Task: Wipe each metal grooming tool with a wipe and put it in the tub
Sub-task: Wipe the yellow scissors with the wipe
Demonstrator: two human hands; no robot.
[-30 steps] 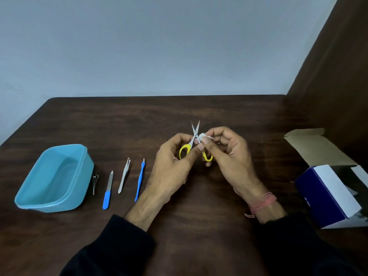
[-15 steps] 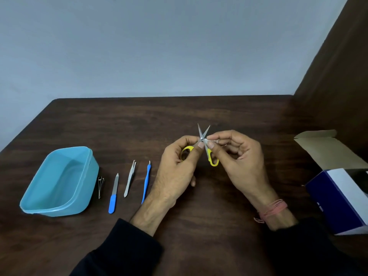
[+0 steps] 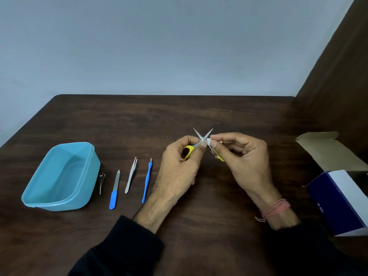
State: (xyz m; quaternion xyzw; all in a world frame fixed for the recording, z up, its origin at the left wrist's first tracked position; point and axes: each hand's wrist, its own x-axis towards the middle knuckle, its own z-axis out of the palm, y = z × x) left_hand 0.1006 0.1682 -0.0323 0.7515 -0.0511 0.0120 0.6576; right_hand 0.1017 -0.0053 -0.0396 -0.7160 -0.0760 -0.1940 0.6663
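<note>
The table (image 3: 199, 226) is dark wood with a visible grain, and the whole job is laid out on it. Far left of the grip sits the tub (image 3: 49, 204), translucent blue plastic with rounded corners and a lipped rim; nothing shows inside it, so by the look of things no tool has gone in yet. Far right of the grip a box (image 3: 342, 200), dark blue and white card, lies on its side with its brown flap open.

The left hand (image 3: 179, 166) is curled round one yellow handle loop of the scissors (image 3: 202, 138), holding them up off the wood between the two hands. The right hand (image 3: 245, 158) pinches a small white wipe (image 3: 209, 140) against the right blade just past the pivot screw. The thin steel blades are spread in an X, tips pointing away from the person. I judge this the first tool, mid-wipe.

Four tools lie in a row between the grip and the tub, apparently untouched. Nearest the grip is a slim pusher (image 3: 147, 182) with a blue handle, then plain metal tweezers (image 3: 131, 175), then a flat file (image 3: 115, 189) with a blue grip, and last a small steel clipper (image 3: 102, 181) just beside the tub's wall.
</note>
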